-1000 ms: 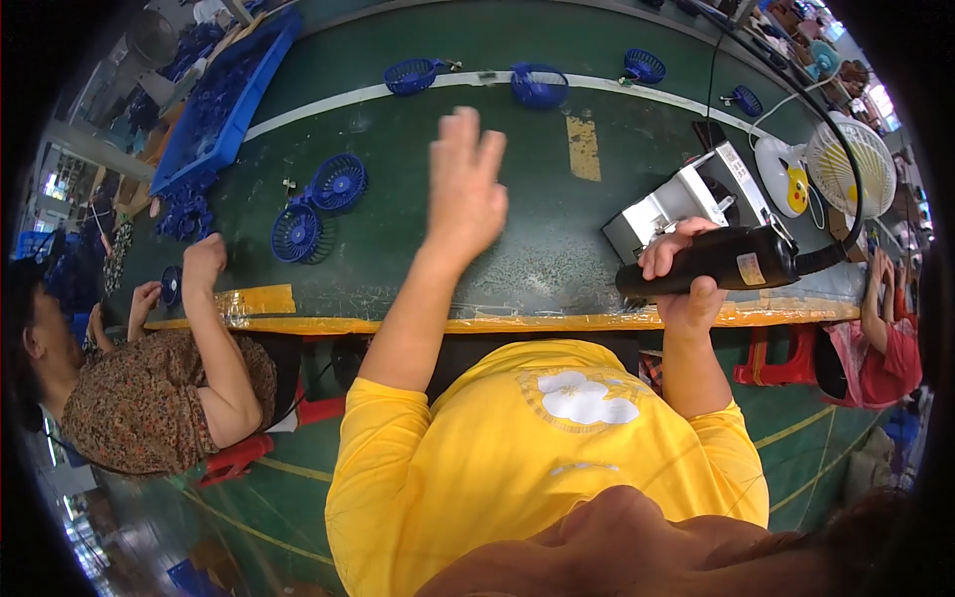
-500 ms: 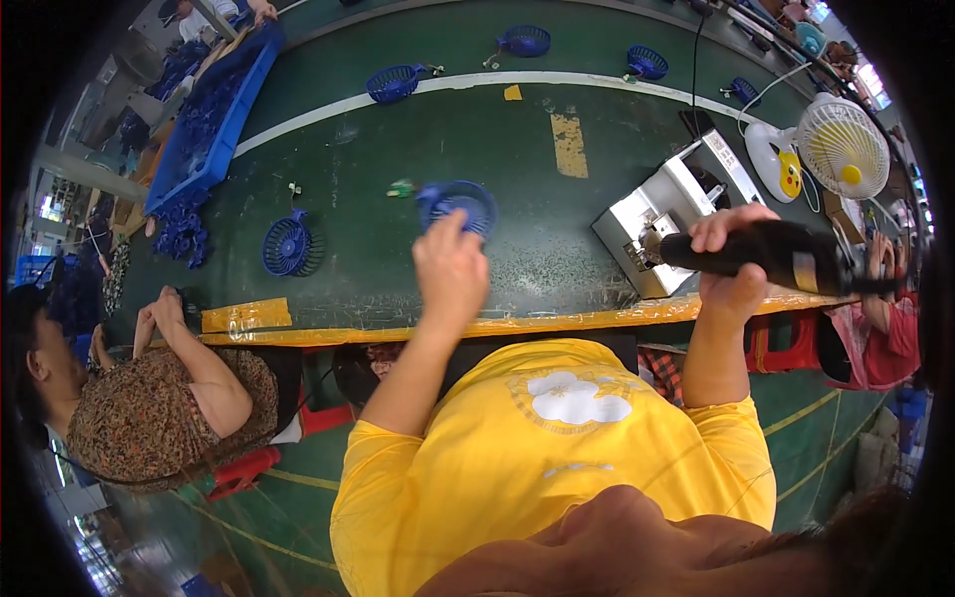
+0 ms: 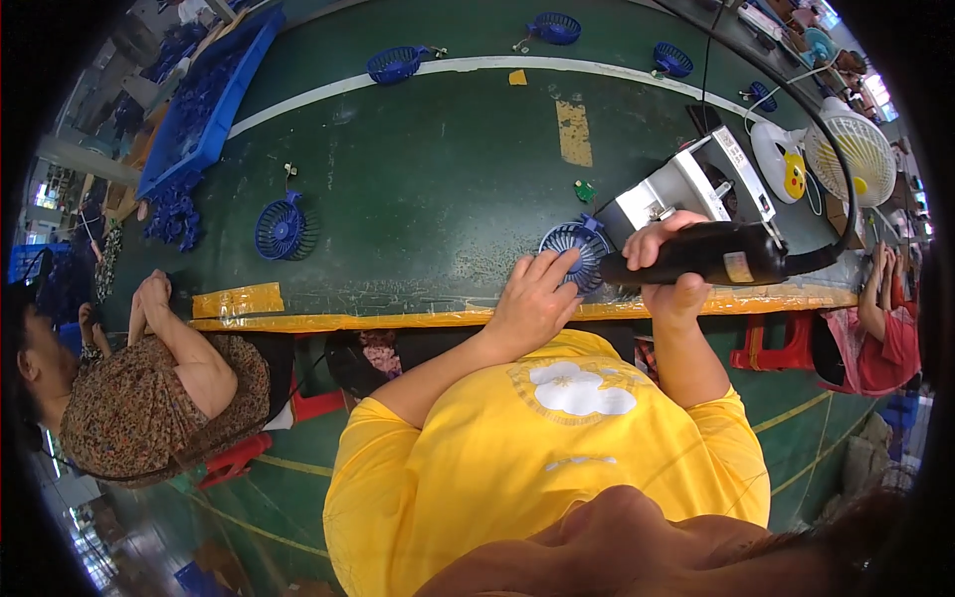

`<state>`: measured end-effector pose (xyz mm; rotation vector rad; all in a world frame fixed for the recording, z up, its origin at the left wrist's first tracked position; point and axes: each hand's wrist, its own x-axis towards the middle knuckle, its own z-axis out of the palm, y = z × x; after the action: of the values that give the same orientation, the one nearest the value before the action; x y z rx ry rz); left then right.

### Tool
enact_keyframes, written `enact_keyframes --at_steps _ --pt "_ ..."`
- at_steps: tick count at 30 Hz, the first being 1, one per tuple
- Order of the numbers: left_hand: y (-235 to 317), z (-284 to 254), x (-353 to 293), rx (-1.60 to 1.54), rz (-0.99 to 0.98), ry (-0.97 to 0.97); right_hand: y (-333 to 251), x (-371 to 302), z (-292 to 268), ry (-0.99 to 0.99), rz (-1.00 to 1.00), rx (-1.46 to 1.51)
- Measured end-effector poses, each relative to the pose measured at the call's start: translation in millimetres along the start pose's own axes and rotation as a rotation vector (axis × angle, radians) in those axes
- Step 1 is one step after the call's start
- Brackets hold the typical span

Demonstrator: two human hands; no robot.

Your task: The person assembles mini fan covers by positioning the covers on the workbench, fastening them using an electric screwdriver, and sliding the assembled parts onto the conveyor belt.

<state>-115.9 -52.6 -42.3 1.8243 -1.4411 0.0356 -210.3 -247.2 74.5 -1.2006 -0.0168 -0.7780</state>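
My right hand is wrapped round a black electric screwdriver, which lies nearly level with its tip pointing left. The tip is at the right side of a round blue fan housing; whether it touches a screw is hidden. My left hand holds the housing at its near left rim, fingers bent over the edge. A small green circuit board on a wire lies just beyond this housing. Right behind the screwdriver stands a silver metal machine, probably a screw feeder.
Another blue fan housing lies to the left. Several more sit along the far side, by a white line. A blue tray of blue parts stands far left, a white desk fan far right. A co-worker sits at left.
My left hand has brought the blue fan housing to the right and nearer, beside the machine. My right hand has drawn the screwdriver left, away from the machine's front, to the housing.
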Motion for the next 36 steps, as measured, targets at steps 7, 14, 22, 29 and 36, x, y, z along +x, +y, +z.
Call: enact_keyframes --at_steps 7,14,22,29,36 --pt "-4 -3 -2 -0.011 -0.011 -0.004 24 4 5 -0.094 0.06 0.029" --pt "-7 -4 -3 -0.029 -0.015 0.016 32 3 8 -0.184 0.104 0.028" --pt "-7 -4 -6 -0.033 -0.022 0.063 -35 31 -19 -0.046 -0.026 -0.112" --pt "-8 -1 -16 -0.016 0.015 0.091 -62 43 -5 0.096 -0.172 -0.236" --pt "-12 -2 -21 -0.051 0.135 0.056 -24 28 -7 0.014 -0.033 -0.026"
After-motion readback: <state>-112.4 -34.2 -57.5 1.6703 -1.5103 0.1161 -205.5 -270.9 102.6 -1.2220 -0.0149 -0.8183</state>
